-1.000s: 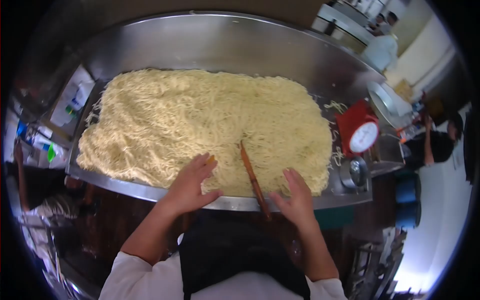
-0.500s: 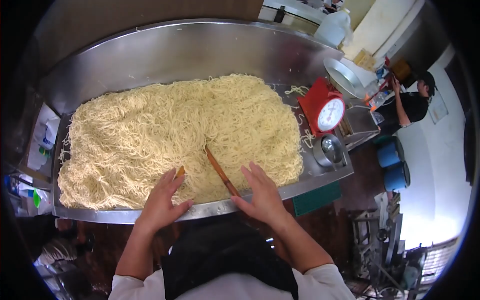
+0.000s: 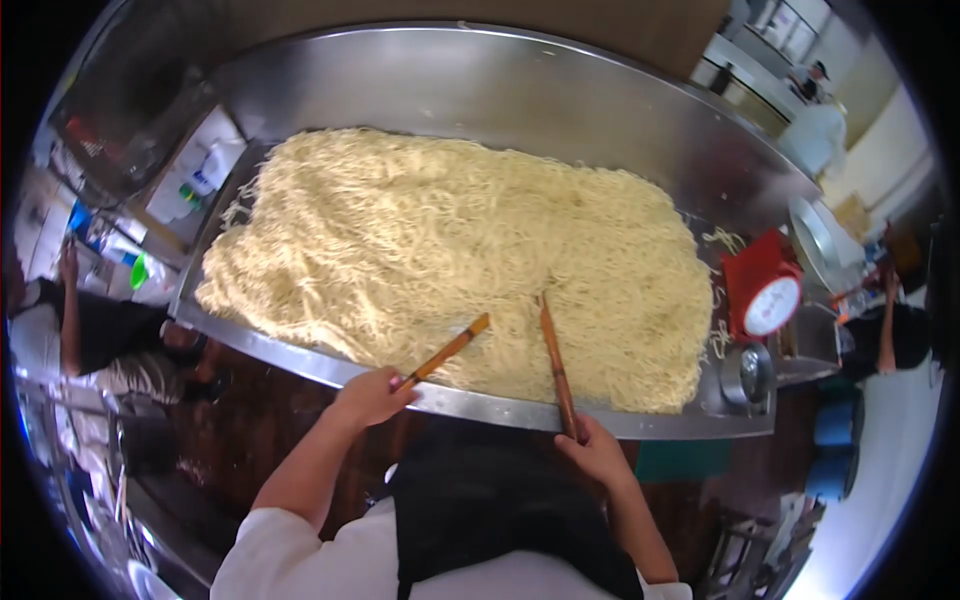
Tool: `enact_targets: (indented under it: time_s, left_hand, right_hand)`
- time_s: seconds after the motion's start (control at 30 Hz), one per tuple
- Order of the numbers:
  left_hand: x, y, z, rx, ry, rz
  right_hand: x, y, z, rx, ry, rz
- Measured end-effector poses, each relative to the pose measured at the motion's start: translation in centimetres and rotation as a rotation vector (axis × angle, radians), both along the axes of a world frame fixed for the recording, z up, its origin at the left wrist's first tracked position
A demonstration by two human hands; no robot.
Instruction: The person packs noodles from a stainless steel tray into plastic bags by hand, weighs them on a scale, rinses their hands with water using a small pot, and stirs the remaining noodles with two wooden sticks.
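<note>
A broad heap of pale yellow noodles [image 3: 450,240] fills most of a stainless steel trough [image 3: 520,80]. My left hand [image 3: 372,397], at the trough's front edge, is closed around the lower end of a short wooden stick [image 3: 447,350]. That stick slants up to the right over the noodles. In my right hand [image 3: 600,455], further right at the same edge, is the bottom end of a longer, darker wooden stick [image 3: 555,365]. It points away from me, its tip at the noodles; whether the tip is buried I cannot tell.
A red dial scale [image 3: 763,288] and a small metal bowl [image 3: 746,374] stand at the trough's right end, near a wide metal pan [image 3: 818,240]. One person [image 3: 100,330] is at the left, another [image 3: 885,325] at the far right. Blue bins [image 3: 836,430] stand on the floor.
Both hands were spread open over the front edge; now each has closed on a wooden stick. The left stick shows much more of its length. The view has swung left, bringing a person in there.
</note>
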State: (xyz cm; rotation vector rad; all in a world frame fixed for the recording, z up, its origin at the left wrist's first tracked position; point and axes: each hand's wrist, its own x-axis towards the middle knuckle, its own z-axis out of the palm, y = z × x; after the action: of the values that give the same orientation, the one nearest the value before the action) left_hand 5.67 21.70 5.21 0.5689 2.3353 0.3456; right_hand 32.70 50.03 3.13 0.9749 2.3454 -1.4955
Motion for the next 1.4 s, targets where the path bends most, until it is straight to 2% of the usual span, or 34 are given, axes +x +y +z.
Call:
enact_targets:
  time_s: [0.03, 0.07, 0.13, 0.17, 0.2, 0.27, 0.3, 0.33, 0.37, 0.4, 0.43, 0.47, 0.5, 0.57, 0.6, 0.67, 0.73, 0.83, 0.87, 0.93, 0.97, 1.0, 1.03, 1.07, 1.1, 1.13, 1.17, 1.23, 1.27, 1.33, 1.37, 1.4]
  left_hand:
    - [0.2, 0.3, -1.2, 0.062, 0.023, 0.005]
    - [0.3, 0.8, -1.9, 0.094, -0.102, 0.063]
    - [-0.2, 1.3, -2.7, 0.171, -0.348, 0.181]
    - [-0.6, 0.9, -2.7, 0.224, -0.294, 0.122]
    - [-0.9, 0.4, -2.6, 0.275, -0.238, 0.06]
    - [-2.5, -1.6, -0.9, 0.287, -0.136, -0.09]
    - [-4.5, -4.4, -2.5, 0.32, -0.023, -0.22]
    - [-5.2, -4.9, 4.4, 0.053, -0.129, -0.148]
    - [-6.2, -6.7, 7.9, -0.011, -0.2, -0.029]
    - [-7.3, -9.2, 9.9, -0.052, -0.145, -0.007]
    - [-7.8, -11.0, 13.1, -0.088, -0.071, 0.028]
    - [-8.2, -13.0, 15.6, -0.082, -0.07, 0.148]
    - [-8.5, -15.1, 17.4, -0.062, 0.008, 0.214]
    - [-9.3, -18.0, 20.9, -0.019, 0.21, 0.245]
    - [-10.0, -19.2, 21.9, 0.038, 0.162, 0.46]
    - [-11.7, -20.4, 23.4, 0.026, 0.299, 0.511]
    - [-13.9, -20.7, 23.7, 0.038, 0.363, 0.552]
    - [-19.1, -19.7, 22.2, -0.032, 0.303, 0.504]
    - [-21.6, -19.7, 20.7, -0.057, 0.265, 0.472]
    - [-30.1, -20.0, 12.1, -0.335, 0.436, 0.216]
    - [-28.6, -15.4, 13.3, -0.378, 0.394, 0.199]
    - [-30.3, -12.8, 8.9, -0.361, 0.433, 0.236]
    - [-29.7, -8.3, 7.9, -0.351, 0.418, 0.309]
    - [-29.3, -5.7, 8.8, -0.317, 0.36, 0.147]
    - [-28.9, -4.5, 8.2, -0.17, 0.425, 0.089]
    - [-28.0, -3.7, 7.8, -0.093, 0.36, 0.103]
    - [-28.0, -3.3, 7.2, -0.171, 0.226, 0.018]
    - [-27.1, -4.9, 6.4, -0.061, 0.2, -0.039]
    - [-27.9, -6.4, 5.8, -0.07, 0.224, 0.008]
    - [-28.9, -9.7, 4.6, -0.086, 0.259, 0.102]
    - [-29.6, -11.1, 4.7, -0.081, 0.29, 0.213]
    - [-30.3, -12.6, 4.3, -0.148, 0.357, 0.272]
  right_hand:
    - [-0.5, -0.2, -0.6, -0.037, 0.032, -0.056]
    - [-1.2, -0.3, -0.9, -0.074, 0.064, -0.112]
    - [-2.4, 0.2, 0.4, -0.387, 0.035, -0.294]
    - [-2.8, 0.8, 1.3, -0.543, 0.012, -0.385]
    - [-2.8, 1.7, 1.7, -0.505, 0.061, -0.341]
    - [-2.3, 4.2, 6.0, -0.28, -0.089, -0.239]
    - [-1.2, 6.1, 8.3, -0.005, -0.145, -0.085]
    - [1.1, 9.5, 8.3, 0.229, -0.058, 0.072]
    - [3.2, 12.1, 10.3, 0.462, -0.107, 0.098]
    - [2.0, 11.0, 16.7, 0.477, -0.165, 0.062]
    - [5.8, 16.0, 15.8, 0.647, -0.067, 0.13]
    - [5.4, 15.9, 20.1, 0.763, -0.046, 0.264]
    - [5.7, 16.7, 22.7, 0.793, -0.155, 0.281]
    - [4.7, 14.3, 28.3, 1.109, 0.087, 0.551]
    - [3.9, 12.6, 30.9, 1.061, -0.081, 0.49]
    - [1.7, 10.3, 34.2, 0.939, -0.315, 0.312]
    - [-0.4, 8.7, 35.9, 0.783, -0.446, 0.075]
    - [-3.6, 4.7, 38.5, 0.913, -0.229, 0.217]
    - [-3.7, 4.8, 38.5, 0.813, -0.082, 0.227]
    - [-5.8, 2.8, 39.8, 0.888, -0.033, 0.352]
    - [-7.0, 1.5, 40.5, 0.925, -0.015, 0.408]
    - [-8.5, 0.3, 40.6, 0.911, 0.017, 0.43]
    - [-9.7, -0.4, 40.0, 0.913, 0.032, 0.424]
    - [-11.1, -0.9, 39.2, 0.916, 0.049, 0.424]
    - [-12.7, -1.3, 38.1, 0.916, 0.069, 0.433]
    - [-15.0, -1.6, 37.2, 0.921, -0.041, 0.476]
    - [-17.2, -1.8, 35.6, 0.921, -0.151, 0.522]
    - [-22.2, -0.9, 28.4, 1.036, -0.124, 0.592]
    - [-25.8, -2.1, 24.8, 1.178, -0.058, 0.662]
    - [-35.0, -4.3, 19.1, 1.215, 0.034, 0.652]
    - [-39.5, -6.2, 17.7, 1.117, -0.005, 0.665]
    - [-42.6, -8.6, 16.3, 0.979, 0.091, 0.586]
